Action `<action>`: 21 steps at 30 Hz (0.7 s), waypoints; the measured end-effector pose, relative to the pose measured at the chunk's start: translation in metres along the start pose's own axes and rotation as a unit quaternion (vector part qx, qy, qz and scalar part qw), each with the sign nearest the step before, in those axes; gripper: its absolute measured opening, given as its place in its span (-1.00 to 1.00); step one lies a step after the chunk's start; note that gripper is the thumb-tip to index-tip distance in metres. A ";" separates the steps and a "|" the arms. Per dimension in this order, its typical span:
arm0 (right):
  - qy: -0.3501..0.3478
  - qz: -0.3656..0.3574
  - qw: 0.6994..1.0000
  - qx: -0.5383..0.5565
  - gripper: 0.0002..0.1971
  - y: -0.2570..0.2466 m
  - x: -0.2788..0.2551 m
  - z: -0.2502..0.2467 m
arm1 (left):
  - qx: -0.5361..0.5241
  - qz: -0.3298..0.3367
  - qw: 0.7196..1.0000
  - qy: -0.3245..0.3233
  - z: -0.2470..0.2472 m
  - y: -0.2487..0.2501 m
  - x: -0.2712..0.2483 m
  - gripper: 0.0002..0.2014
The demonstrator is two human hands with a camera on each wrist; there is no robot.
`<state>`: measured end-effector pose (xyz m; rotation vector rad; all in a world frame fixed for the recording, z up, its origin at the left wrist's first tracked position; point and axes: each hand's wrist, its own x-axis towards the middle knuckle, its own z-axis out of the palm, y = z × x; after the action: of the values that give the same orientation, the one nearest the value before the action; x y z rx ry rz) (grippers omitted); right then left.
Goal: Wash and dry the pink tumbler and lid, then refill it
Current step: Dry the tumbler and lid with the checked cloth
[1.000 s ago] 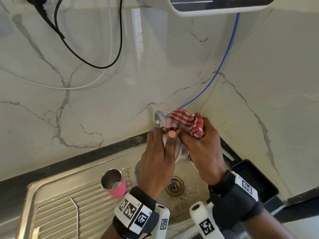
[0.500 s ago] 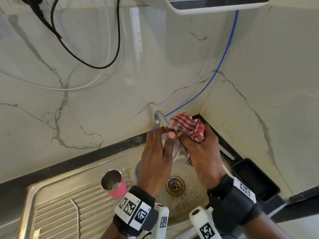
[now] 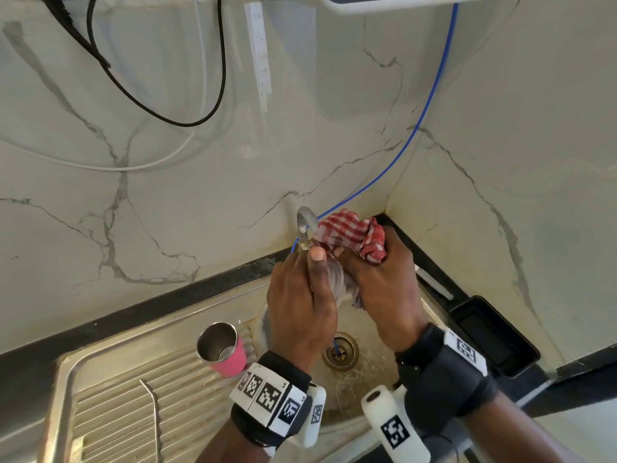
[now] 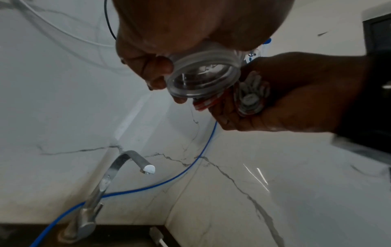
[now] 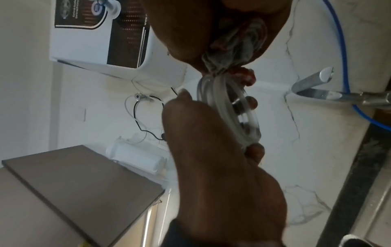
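Head view: at the centre of the frame, above the stainless steel sink basin point(image 3: 377, 332), the left hand point(image 3: 300, 305) is gripping the clear round plastic lid point(image 3: 337, 282), its fingers curling round the rim and its thumb lying along the top. The right hand point(image 3: 384, 289) is clutching the bunched red-and-white checked cloth point(image 3: 350, 233), fingers closed round it, and pressing it against the lid just below the curved metal tap point(image 3: 305, 222). The pink steel-lined tumbler point(image 3: 223, 350) is standing upright and open-mouthed on the ribbed draining board point(image 3: 117, 396) at lower left, apart from both hands.

Left wrist view: the lid point(image 4: 203, 78) is sitting upper centre, its open threaded side facing the camera, so its short axis is pointing down and outward; fingertips point(image 4: 158, 83) are pinching its edge. The cloth point(image 4: 249, 98) is lying wadded in the right hand point(image 4: 285, 100) just beside it.

Right wrist view: the lid point(image 5: 230, 110) is appearing edge-on, standing roughly upright, with the cloth point(image 5: 232, 50) touching its upper rim.

Judging from this, the drying is underway. The wet, smooth lid is likely to slip from the rim-only pinch if the cloth is pushed hard, dropping into the basin and needing another rinse. The tumbler is standing near the board's edge, where a stray wrist could tip it.
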<state>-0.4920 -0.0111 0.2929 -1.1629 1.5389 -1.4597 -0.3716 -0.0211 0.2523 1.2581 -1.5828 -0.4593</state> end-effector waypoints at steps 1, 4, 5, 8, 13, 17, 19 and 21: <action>0.002 -0.008 1.000 -0.003 -0.76 0.000 -0.005 0.000 | 0.002 -0.001 1.000 0.010 0.000 -0.002 0.004 -0.49; -0.026 -0.030 0.999 -0.005 -0.77 -0.004 -0.029 0.004 | -0.004 -0.047 0.999 0.024 -0.003 -0.009 0.015 -0.47; -0.034 -0.047 0.998 -0.012 -0.76 -0.005 -0.033 0.005 | -0.006 -0.059 0.998 0.016 -0.004 -0.010 0.017 -0.47; -0.011 -0.052 0.999 -0.014 -0.78 -0.001 -0.023 0.005 | -0.004 -0.039 0.999 -0.012 -0.007 -0.008 0.012 -0.45; 0.012 -0.019 1.000 -0.005 -0.77 0.003 -0.003 0.004 | -0.008 0.014 0.999 -0.050 -0.016 0.007 0.005 -0.35; -0.009 -0.037 0.999 -0.006 -0.78 -0.002 -0.015 0.004 | -0.028 -0.098 0.993 -0.059 -0.020 0.013 0.016 -0.28; -0.033 -0.071 0.996 -0.030 -0.76 -0.005 -0.020 0.004 | -0.041 -0.134 0.987 -0.078 -0.021 0.011 0.018 -0.29; -0.041 -0.081 0.995 -0.045 -0.75 -0.007 -0.013 0.001 | -0.063 -0.133 0.983 -0.112 -0.020 0.006 0.016 -0.28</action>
<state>-0.4857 0.0008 0.2981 -1.4119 1.4970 -1.4393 -0.3561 -0.0270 0.2726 1.3626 -1.5480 -0.8831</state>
